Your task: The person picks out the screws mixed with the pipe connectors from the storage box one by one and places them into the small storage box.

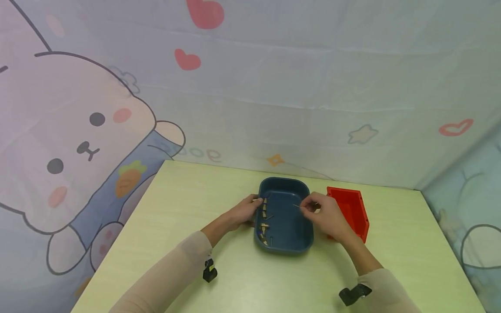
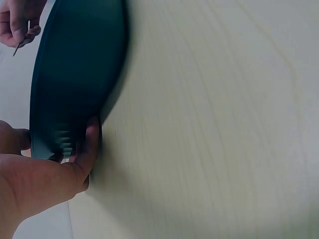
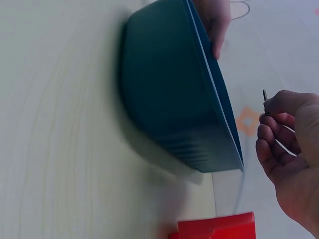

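A dark blue-green plastic tub (image 1: 287, 224) with rounded corners is on the table. My left hand (image 1: 244, 211) grips its left wall, thumb over the rim; in the left wrist view, fingers reach under the tub's end (image 2: 79, 79). Several small brass fittings (image 1: 264, 226) and a few thin screws or pins (image 1: 271, 241) lie along the tub's left side. Over the tub's right half, my right hand (image 1: 326, 215) pinches a thin metal pin (image 3: 264, 94) between thumb and finger. Its exact kind is too small to tell.
A red plastic bin (image 1: 358, 213) stands right of the tub, partly behind my right hand and forearm. The light wooden table (image 1: 188, 195) ends at a patterned cloth (image 1: 250, 130) at the back. Both wrists wear small black cameras (image 1: 210, 271).
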Available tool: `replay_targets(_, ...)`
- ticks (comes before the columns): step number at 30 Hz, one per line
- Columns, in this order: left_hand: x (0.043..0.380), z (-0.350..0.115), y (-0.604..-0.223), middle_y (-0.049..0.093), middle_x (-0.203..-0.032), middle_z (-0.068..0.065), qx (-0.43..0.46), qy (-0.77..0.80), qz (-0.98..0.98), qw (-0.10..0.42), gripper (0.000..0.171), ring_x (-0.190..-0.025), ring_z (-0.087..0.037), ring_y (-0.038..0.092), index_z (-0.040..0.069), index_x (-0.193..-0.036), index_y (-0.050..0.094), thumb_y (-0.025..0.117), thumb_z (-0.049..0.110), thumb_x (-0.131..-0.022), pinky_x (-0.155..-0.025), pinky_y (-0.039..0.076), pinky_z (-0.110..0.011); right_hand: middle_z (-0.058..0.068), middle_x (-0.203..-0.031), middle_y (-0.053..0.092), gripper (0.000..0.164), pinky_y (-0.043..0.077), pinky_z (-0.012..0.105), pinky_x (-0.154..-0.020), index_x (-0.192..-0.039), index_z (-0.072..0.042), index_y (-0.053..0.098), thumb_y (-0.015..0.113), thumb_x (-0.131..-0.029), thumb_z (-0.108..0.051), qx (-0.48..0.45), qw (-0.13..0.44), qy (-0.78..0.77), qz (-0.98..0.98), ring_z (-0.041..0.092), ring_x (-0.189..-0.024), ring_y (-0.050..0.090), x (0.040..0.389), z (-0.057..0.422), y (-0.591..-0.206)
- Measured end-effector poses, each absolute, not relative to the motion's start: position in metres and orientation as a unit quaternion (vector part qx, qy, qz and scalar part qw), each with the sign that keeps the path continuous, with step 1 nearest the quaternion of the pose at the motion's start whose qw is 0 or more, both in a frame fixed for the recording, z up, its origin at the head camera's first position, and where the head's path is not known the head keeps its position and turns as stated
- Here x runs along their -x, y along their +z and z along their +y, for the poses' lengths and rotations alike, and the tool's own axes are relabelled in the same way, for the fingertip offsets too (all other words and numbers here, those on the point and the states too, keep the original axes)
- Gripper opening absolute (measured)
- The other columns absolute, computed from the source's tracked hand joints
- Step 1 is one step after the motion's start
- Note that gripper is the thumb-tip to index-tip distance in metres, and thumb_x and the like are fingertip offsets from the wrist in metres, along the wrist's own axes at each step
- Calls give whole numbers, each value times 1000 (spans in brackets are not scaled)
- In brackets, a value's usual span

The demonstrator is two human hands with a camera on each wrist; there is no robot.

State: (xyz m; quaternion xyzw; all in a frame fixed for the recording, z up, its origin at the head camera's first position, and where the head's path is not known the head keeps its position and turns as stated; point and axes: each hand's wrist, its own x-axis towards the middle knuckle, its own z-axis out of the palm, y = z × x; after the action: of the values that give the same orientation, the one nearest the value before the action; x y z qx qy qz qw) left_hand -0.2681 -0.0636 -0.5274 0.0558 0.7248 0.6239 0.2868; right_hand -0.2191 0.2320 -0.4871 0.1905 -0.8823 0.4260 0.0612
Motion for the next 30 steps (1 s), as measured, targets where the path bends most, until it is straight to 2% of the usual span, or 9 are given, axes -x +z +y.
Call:
replay_targets(7,268,-63,-527,45,-159,-21,-55,622,729,281,55,-137,-37,54,8,-163,33,41,35,-117,-84,61,-41,-2,-92,71,11,57,23,-74,-100,-15,75,78,-96,-5,-161,69,418,-891,20,-82,65,219,251,-483)
replay_targets(16,268,-62,-528,46,-158,-21,-53,616,735,278,56,-136,-36,55,7,-163,33,41,36,-116,-83,61,-40,0,-91,72,8,55,18,-76,-100,-11,74,78,-96,-5,-142,82,410,-897,19,-81,67,215,273,-481)
replay_targets(24,270,-63,-528,48,-157,-19,-55,610,740,279,58,-133,-35,57,7,-164,32,41,39,-116,-84,61,-40,1,-91,73,7,55,18,-75,-100,-11,74,77,-97,-5,-136,94,402,-901,18,-82,67,215,288,-479)
replay_targets(30,270,-62,-527,50,-155,-20,-51,607,746,269,56,-126,-32,60,6,-163,34,41,37,-116,-80,60,-38,2,-92,71,5,54,19,-75,-102,-11,73,76,-99,-8,-130,100,378,-911,20,-83,65,214,297,-476)
